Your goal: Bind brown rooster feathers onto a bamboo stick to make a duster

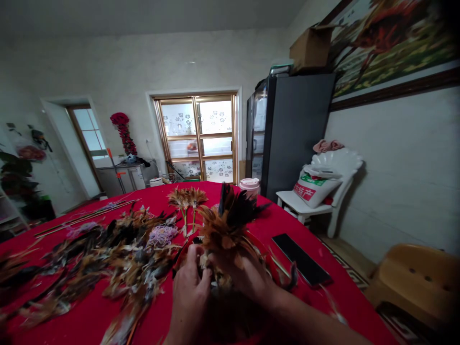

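Observation:
A bundle of brown and black feathers [224,230] stands up in front of me, above a red basin [260,242]. Fingers of my right hand [247,275] are closed around its lower part, partly hidden behind the feathers. On the other side my left hand [190,280] is closed, thumb and fingers pinching at the pale feather bases. Loose feathers lie in the basin under my hands. Just beyond, two small feather bunches on green stems [187,199] lie on the red cloth.
A wide heap of loose feathers [125,244] covers the left of the red-covered table [266,225], with tangled purple string [162,235] on it. Thin sticks [86,218] lie behind. A black phone [302,258] is at right; a pink lidded cup [249,187] stands at the far edge.

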`<control>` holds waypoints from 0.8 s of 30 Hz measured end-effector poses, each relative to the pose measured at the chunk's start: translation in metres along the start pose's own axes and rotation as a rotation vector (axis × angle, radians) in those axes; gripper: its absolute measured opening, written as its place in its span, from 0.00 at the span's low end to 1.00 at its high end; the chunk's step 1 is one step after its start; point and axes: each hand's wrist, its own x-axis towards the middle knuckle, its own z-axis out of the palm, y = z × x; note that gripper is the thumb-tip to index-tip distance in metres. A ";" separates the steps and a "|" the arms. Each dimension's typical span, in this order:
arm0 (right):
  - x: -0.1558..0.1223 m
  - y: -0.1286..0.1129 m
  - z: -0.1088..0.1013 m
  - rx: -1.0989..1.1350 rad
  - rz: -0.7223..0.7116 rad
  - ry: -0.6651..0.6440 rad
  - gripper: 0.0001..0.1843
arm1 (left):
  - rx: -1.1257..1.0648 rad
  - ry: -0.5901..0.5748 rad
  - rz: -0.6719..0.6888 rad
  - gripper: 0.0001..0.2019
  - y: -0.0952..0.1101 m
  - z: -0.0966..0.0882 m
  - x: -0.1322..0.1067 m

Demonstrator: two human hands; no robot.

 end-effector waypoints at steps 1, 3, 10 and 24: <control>0.001 0.000 -0.001 0.013 0.024 0.022 0.12 | -0.003 0.028 -0.007 0.09 0.001 0.002 -0.001; 0.002 -0.001 -0.002 0.139 0.098 0.084 0.13 | -0.088 0.074 -0.011 0.10 0.005 0.004 -0.004; 0.002 0.009 -0.001 0.636 0.326 0.052 0.10 | -0.705 -0.341 -0.219 0.17 0.016 -0.009 -0.001; 0.008 -0.001 -0.004 0.329 0.188 0.050 0.06 | -0.876 -0.167 -0.255 0.14 0.022 -0.005 -0.007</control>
